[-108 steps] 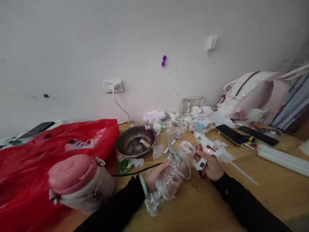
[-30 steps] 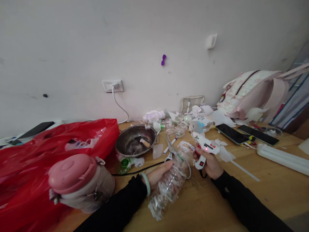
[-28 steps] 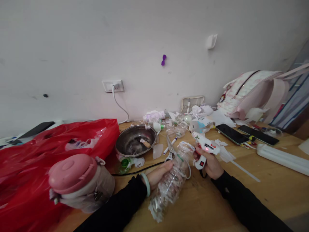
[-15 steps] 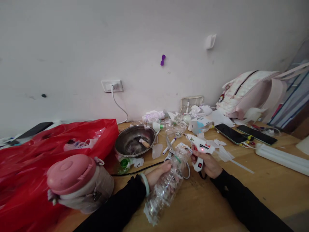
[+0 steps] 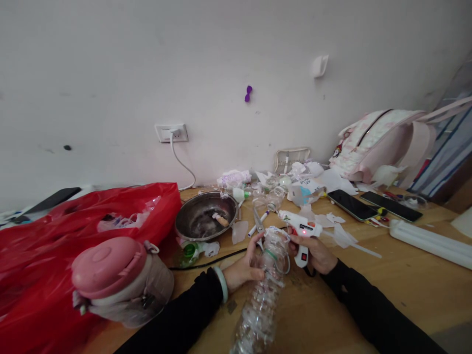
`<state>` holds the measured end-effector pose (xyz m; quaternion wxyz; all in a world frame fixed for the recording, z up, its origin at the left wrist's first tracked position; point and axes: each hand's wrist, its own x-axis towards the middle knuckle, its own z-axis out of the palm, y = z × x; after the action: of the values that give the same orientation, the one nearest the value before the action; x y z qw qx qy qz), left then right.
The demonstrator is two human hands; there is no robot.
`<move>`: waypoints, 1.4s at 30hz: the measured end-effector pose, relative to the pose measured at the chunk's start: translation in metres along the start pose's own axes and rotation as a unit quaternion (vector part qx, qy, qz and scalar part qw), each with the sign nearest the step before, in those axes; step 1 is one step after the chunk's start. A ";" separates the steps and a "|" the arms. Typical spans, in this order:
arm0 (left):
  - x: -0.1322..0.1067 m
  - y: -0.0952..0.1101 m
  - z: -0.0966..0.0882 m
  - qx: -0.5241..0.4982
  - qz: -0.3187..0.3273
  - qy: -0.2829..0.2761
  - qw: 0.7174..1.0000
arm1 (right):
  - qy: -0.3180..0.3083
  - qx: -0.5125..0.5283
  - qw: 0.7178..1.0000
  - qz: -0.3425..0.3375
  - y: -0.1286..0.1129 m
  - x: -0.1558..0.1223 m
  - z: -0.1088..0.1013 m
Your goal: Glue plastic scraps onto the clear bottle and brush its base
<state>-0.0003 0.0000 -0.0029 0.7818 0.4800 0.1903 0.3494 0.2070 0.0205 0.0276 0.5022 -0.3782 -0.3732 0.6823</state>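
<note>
My left hand (image 5: 241, 269) grips the side of a long, clear, ridged object made of plastic bottle pieces (image 5: 260, 305), thumb and fingers apart around its upper part. A green ring shows near its top, and white bits stick to the top edge. My right hand (image 5: 320, 254) is closed around a white hot glue gun (image 5: 304, 226) with a red light lit on its side; its nozzle points left, above the top of the bottle piece. Right-hand fingertips are close to that top edge; whether they touch it I cannot tell. Behind it lie scissors (image 5: 258, 222) and a marker (image 5: 254, 229).
On the left are a red plastic bag (image 5: 33, 255), a pink-lidded container (image 5: 108, 268) and a metal bowl (image 5: 180, 223). Plastic scraps (image 5: 273, 189) lie along the wall. Two phones (image 5: 350, 204), a backpack (image 5: 379, 140) and a white bar (image 5: 427, 241) are on the right.
The clear bottle piece has swung more upright, its lower end moving right and toward me. My left hand has shifted its hold, and the glue gun has moved slightly left.
</note>
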 end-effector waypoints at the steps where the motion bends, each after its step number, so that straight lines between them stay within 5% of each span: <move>1: 0.000 0.001 0.001 -0.001 0.008 -0.002 1.000 | -0.004 -0.001 1.000 0.003 0.001 0.000 -0.001; 11: 0.007 -0.009 -0.005 0.027 0.051 -0.088 0.994 | -0.028 -0.020 0.999 0.034 0.001 -0.002 -0.001; 18: 0.009 -0.014 -0.011 0.035 0.026 -0.120 0.992 | -0.035 -0.027 0.998 0.045 0.002 -0.001 -0.003; 42: 0.002 -0.002 0.001 0.050 0.022 -0.070 0.996 | -0.003 -0.021 0.999 0.024 0.001 -0.001 -0.002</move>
<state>0.0021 0.0000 -0.0037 0.7606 0.5457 0.1416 0.3219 0.2091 0.0196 0.0262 0.4768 -0.3951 -0.3800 0.6872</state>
